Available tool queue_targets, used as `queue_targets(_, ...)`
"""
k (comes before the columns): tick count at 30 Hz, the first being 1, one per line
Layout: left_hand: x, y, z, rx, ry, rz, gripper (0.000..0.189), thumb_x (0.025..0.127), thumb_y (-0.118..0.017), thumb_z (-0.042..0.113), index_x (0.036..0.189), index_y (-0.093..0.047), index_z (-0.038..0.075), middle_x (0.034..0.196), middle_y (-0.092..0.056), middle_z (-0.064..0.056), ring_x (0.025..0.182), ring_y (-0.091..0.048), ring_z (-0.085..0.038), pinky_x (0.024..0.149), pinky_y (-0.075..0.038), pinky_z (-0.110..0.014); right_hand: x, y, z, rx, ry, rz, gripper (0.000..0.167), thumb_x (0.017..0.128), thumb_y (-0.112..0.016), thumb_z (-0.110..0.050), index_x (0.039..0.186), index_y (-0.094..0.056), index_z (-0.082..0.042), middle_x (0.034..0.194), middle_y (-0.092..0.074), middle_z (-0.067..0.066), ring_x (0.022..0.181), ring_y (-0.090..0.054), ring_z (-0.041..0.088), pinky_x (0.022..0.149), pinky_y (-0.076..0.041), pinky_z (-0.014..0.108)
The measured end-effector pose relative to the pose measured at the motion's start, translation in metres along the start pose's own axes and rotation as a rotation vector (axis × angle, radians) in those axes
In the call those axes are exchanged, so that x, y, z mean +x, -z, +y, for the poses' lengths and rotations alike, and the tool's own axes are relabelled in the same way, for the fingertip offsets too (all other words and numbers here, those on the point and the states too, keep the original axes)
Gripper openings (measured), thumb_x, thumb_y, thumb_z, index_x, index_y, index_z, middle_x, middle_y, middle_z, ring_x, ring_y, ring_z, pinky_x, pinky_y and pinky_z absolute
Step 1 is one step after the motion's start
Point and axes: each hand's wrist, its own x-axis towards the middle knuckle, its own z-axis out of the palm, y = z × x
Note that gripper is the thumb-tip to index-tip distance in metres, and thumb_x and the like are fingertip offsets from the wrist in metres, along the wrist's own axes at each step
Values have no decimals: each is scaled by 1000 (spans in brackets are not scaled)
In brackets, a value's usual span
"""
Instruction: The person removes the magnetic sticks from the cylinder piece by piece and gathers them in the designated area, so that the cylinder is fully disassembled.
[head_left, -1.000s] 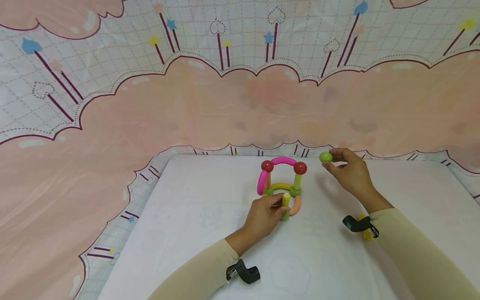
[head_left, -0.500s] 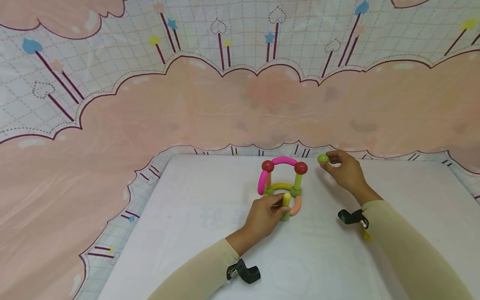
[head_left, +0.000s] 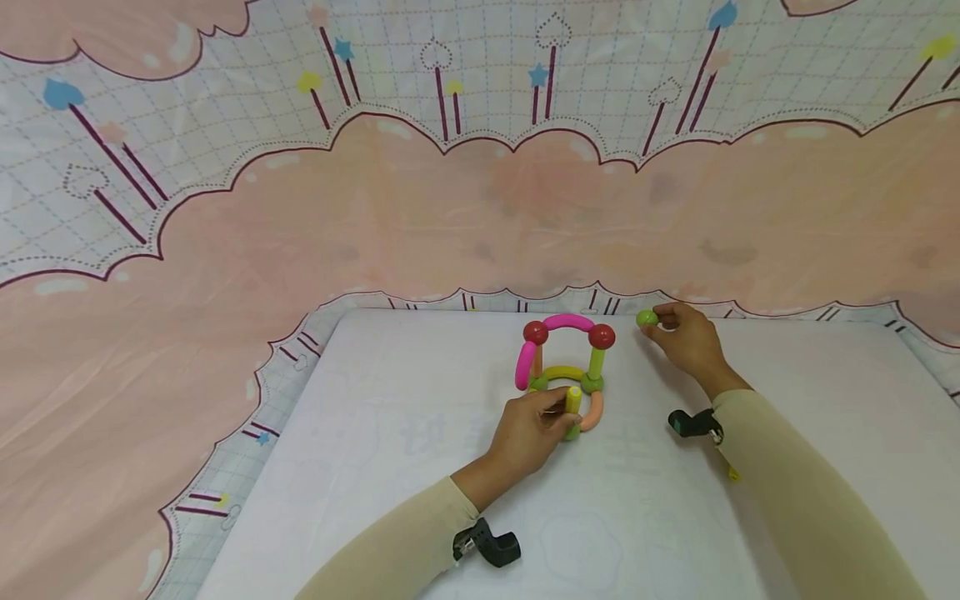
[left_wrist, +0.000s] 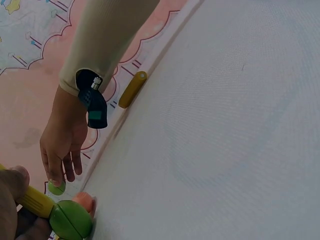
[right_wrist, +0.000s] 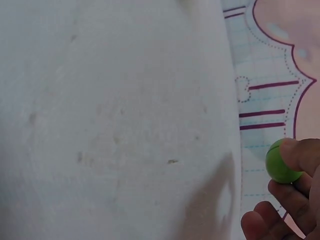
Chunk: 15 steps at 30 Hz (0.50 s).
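Left hand (head_left: 528, 429): thumb and fingers pinch an upright yellow rod (head_left: 573, 402) topping a lower green ball (left_wrist: 71, 220), seemingly to steady it.
Right hand (head_left: 690, 342): thumb and fingertips grip a separate green ball (head_left: 646, 318), apparently leaving its far side exposed.
Toy frame (head_left: 562, 372): stands just beyond the left hand, on the white table (head_left: 360, 500).
Second yellow rod (left_wrist: 133, 90): lies near the right sleeve (head_left: 795, 483).

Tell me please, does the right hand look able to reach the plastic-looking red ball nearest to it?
Probably yes: beyond the plastic-looking green ball the right hand pinches, the way to the red ball looks free; gripping likely needs the green one released.
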Motion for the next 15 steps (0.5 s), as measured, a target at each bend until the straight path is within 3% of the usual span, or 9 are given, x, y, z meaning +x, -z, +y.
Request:
queue_targets(7,0,0,-3,3,-15,2,39,93,-79,10,130,-71,3,115,-78,-12,107,-76,-19,87,-57,-15,4,-4,6,-6,-44,-22,53,103,-66,-25,146,-52,2,139,-60,28,132,-52,46,107,-52,56)
queue_targets(15,0,-1,-3,5,-28,3,39,92,-79,9,130,-71,2,115,-78,-12,107,-76,-20,87,-57,-15,7,-9,9,-13,-39,-16,49,102,-66,-22,143,-54,3,136,-60,28,129,-53,46,110,-48,58)
